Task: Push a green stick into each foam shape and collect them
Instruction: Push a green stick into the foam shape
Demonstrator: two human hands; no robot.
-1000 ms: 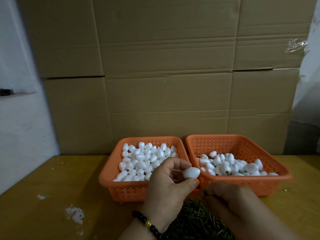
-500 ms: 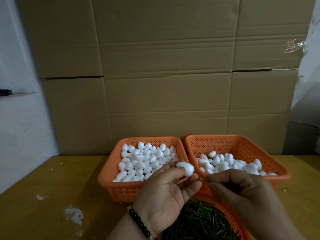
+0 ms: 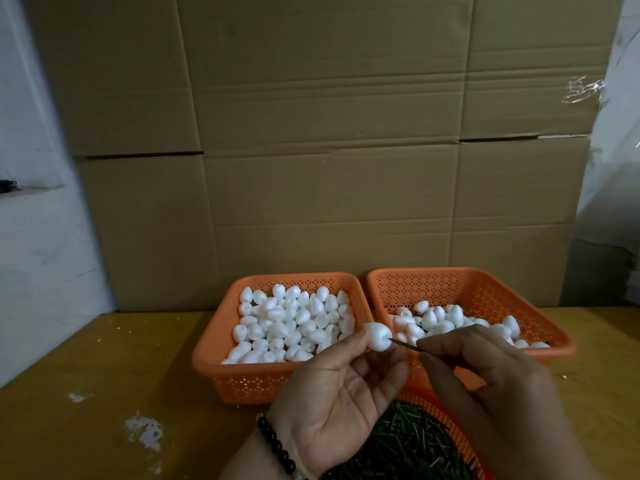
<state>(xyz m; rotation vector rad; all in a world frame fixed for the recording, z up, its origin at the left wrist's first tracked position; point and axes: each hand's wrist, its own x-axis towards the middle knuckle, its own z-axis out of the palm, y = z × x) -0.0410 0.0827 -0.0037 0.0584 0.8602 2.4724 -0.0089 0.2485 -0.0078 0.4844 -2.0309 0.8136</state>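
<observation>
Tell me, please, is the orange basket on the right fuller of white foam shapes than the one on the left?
No, the left orange basket is heaped with white foam shapes, while the right basket holds fewer.

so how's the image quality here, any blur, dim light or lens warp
Head view: dim, warm light; the right hand is in shadow, darker than the left hand. The small white foam shape looks bright, almost washed out. Wide-angle warp bends the brown cardboard wall at the edges. The thin green stick is slightly soft.

I see bare table (image 3: 86,358) left of the left basket (image 3: 207,355); the right basket (image 3: 485,292) touches it, and cardboard (image 3: 329,168) walls off the back.
</observation>
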